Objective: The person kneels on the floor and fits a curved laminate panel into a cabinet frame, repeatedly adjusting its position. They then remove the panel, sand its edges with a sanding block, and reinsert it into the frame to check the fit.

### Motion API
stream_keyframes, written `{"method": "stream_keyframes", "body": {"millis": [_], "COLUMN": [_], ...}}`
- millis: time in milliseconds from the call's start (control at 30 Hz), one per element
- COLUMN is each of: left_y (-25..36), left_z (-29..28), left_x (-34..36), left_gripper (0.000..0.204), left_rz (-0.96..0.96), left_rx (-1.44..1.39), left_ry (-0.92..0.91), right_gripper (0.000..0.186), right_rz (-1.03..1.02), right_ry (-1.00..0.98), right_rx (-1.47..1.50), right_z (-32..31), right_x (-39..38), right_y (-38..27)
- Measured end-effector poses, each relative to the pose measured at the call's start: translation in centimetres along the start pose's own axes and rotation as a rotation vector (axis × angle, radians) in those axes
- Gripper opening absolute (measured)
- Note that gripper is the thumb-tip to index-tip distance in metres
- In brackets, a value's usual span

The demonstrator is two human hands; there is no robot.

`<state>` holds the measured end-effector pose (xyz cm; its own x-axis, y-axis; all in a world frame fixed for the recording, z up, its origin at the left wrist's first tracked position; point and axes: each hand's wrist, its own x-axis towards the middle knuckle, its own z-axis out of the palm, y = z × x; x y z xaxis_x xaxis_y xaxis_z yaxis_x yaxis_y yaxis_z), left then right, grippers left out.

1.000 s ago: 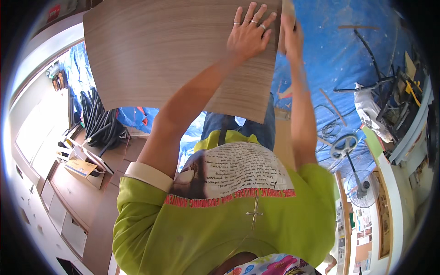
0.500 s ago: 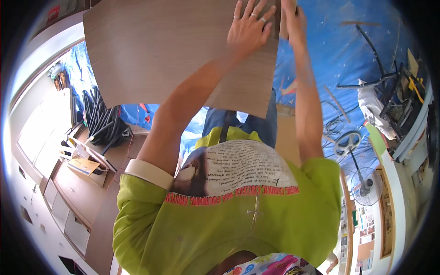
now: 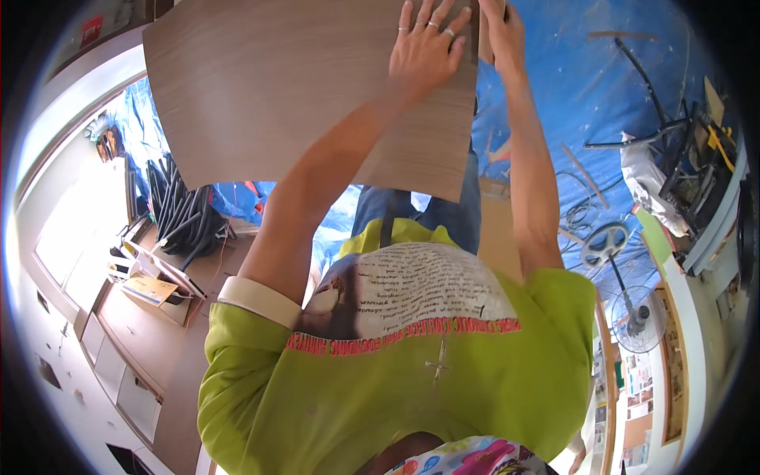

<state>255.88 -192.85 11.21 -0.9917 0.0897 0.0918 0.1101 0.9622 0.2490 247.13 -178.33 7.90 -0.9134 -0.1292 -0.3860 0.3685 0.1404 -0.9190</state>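
A large brown wood-grain board [image 3: 285, 95] lies in front of me, its far part cut off by the top of the picture. My left hand [image 3: 426, 51] rests flat on it near the right edge, fingers spread, with rings on some of them. Just past that edge, my right hand [image 3: 503, 39] is closed beside a narrow brown strip [image 3: 484, 39]. Its fingertips reach the picture's top, and what it grips is partly hidden.
Blue sheeting [image 3: 570, 87] covers the floor on the right, with a standing fan [image 3: 635, 318] and piled metal parts [image 3: 689, 158]. To the left are a bundle of black tubes [image 3: 184, 210] and an open carton [image 3: 150, 289].
The board and both hands sit slightly farther left in the picture. My left hand stays flat on the board, and my right hand stays at its edge.
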Motion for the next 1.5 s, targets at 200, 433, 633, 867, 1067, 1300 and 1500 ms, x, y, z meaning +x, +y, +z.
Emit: {"method": "stream_keyframes", "body": {"millis": [200, 433, 633, 867, 1067, 1300, 1500], "left_y": [-0.4, 0.4, 0.0, -0.4, 0.0, -0.4, 0.2], "left_z": [1.3, -1.1, -0.7, 0.5, -0.7, 1.0, -0.7], "left_x": [-1.2, -0.1, -0.4, -0.5, -0.9, -1.2, 0.0], "left_gripper": [0.056, 0.056, 0.055, 0.055, 0.053, 0.053, 0.055], "left_rz": [-0.004, -0.032, -0.061, 0.019, -0.061, -0.01, -0.019], "left_rx": [0.064, -0.121, -0.084, 0.066, -0.092, 0.076, -0.059], "left_ry": [0.074, -0.05, -0.093, 0.039, -0.043, 0.098, -0.073], "right_gripper": [0.061, 0.053, 0.057, 0.059, 0.056, 0.053, 0.06], "right_rz": [0.054, 0.017, -0.021, 0.039, 0.036, 0.06, -0.107], "right_ry": [0.078, 0.081, 0.11, 0.079, 0.069, 0.092, 0.061], "right_rx": [-0.118, -0.112, -0.177, -0.1, -0.116, -0.172, -0.197], "right_z": [-1.8, 0.1, -0.9, 0.4, -0.8, -0.9, 0.7], "right_x": [-17.6, -4.2, -14.6, -4.2, -13.1, -14.2, -1.7], "right_y": [5.3, 1.7, 4.3, 0.7, 3.2, 3.9, -1.2]}}
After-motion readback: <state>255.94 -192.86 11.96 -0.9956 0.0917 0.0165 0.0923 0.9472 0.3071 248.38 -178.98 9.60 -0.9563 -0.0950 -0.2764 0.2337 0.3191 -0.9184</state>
